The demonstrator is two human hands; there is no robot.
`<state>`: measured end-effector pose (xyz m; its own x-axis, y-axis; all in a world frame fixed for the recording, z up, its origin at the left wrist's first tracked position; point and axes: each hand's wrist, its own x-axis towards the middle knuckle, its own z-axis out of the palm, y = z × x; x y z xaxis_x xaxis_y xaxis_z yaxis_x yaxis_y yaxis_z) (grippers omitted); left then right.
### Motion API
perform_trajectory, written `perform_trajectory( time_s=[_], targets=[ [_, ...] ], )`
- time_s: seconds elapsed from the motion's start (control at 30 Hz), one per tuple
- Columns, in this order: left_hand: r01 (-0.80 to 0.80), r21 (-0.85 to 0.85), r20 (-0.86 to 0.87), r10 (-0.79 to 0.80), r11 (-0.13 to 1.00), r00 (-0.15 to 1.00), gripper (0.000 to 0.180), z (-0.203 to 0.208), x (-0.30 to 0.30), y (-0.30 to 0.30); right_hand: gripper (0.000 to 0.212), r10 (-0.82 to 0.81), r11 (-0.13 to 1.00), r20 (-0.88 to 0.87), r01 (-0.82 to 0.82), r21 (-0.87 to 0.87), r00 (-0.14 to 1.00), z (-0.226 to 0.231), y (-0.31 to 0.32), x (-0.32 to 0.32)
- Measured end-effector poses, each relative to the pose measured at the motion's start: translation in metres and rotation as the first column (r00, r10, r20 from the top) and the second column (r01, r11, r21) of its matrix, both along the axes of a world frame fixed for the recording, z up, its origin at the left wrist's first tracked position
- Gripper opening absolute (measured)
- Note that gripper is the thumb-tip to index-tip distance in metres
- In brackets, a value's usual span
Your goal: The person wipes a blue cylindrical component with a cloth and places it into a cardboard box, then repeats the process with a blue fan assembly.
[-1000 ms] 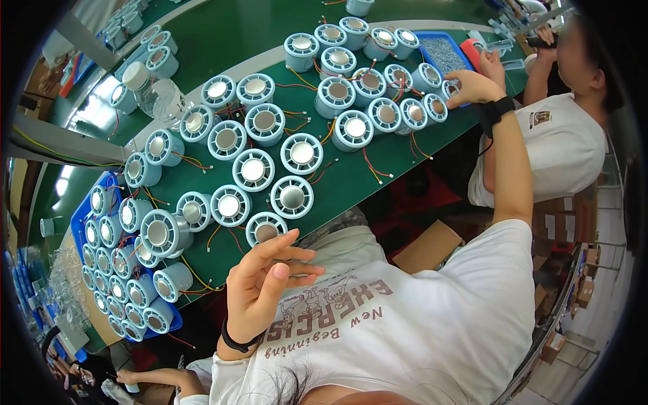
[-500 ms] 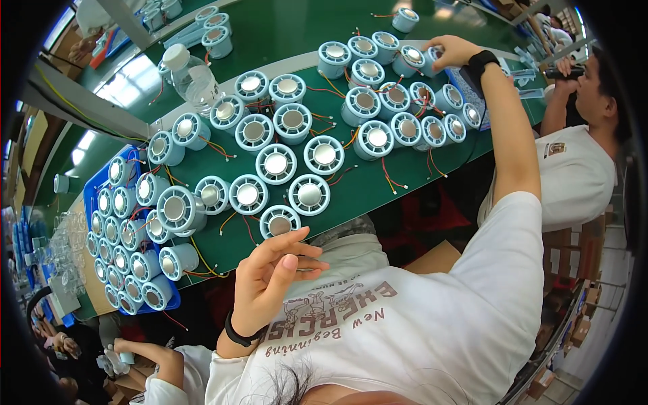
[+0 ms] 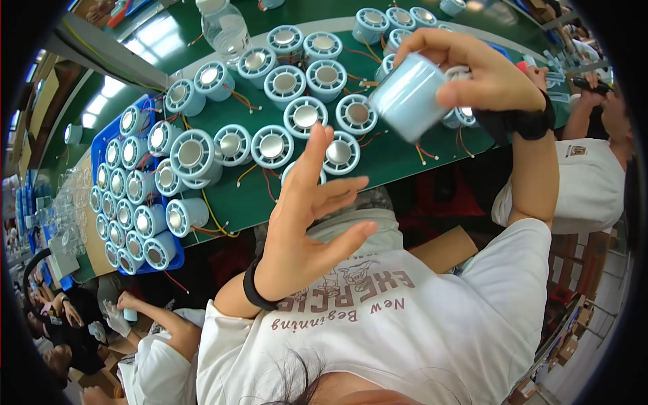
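My right hand [image 3: 466, 71] grips a light-blue cylindrical housing [image 3: 413, 98] by its sides, thumb on one edge and fingers over the other. The housing is tilted above the table, its smooth wall showing and slightly blurred. My left hand [image 3: 307, 209] is raised at the table's front edge, fingers spread, with nothing in it. Behind its fingers stand similar housings, such as one with a silver disc [image 3: 340, 152] and one with a duller disc [image 3: 356, 115]. Each has a slotted rim round its disc. Thin red and yellow wires [image 3: 243, 100] trail from several.
A blue tray [image 3: 177, 260] packed with more housings stands at the left. A clear plastic bottle [image 3: 226, 34] is at the back, by a metal post. The green table [image 3: 263, 209] ends in front of me. Another person [image 3: 574, 172] sits at the right, and another at lower left.
My right hand has come from the far right of the table toward me, bringing a housing with it. My left hand has risen and its fingers have spread. The whole view has shifted.
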<state>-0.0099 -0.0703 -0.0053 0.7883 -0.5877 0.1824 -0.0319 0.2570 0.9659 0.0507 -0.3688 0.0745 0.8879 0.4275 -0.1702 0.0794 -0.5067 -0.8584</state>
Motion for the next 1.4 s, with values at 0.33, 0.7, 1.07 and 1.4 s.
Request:
perform_trajectory(
  time_s=[0.33, 0.7, 1.07, 1.4],
  targets=[
    [-0.007, 0.025, 0.083, 0.005, 1.0, 0.997, 0.103, -0.003, 0.005, 0.02, 0.066, 0.157, 0.97, 0.093, -0.171, 0.171, 0.983, -0.022, 0.084, -0.013],
    [-0.204, 0.098, 0.085, 0.196, 0.974, 0.977, 0.1, -0.033, -0.019, 0.066, 0.048, 0.019, 0.945, 0.326, 0.09, -0.316, 0.945, 0.0, 0.061, 0.006],
    [-0.809, 0.438, 0.67, 0.459, 0.391, 0.584, 0.078, -0.088, -0.008, 0.069, 0.034, -0.13, 0.258, 0.704, 0.709, -0.656, 0.699, -0.003, -0.241, 0.178],
    [-0.861, 0.33, 0.576, 0.64, 0.387, 0.508, 0.096, -0.141, -0.025, 0.071, 0.095, -0.619, -0.06, 0.515, 0.618, -0.784, 0.593, -0.125, -0.417, 0.216]
  ],
)
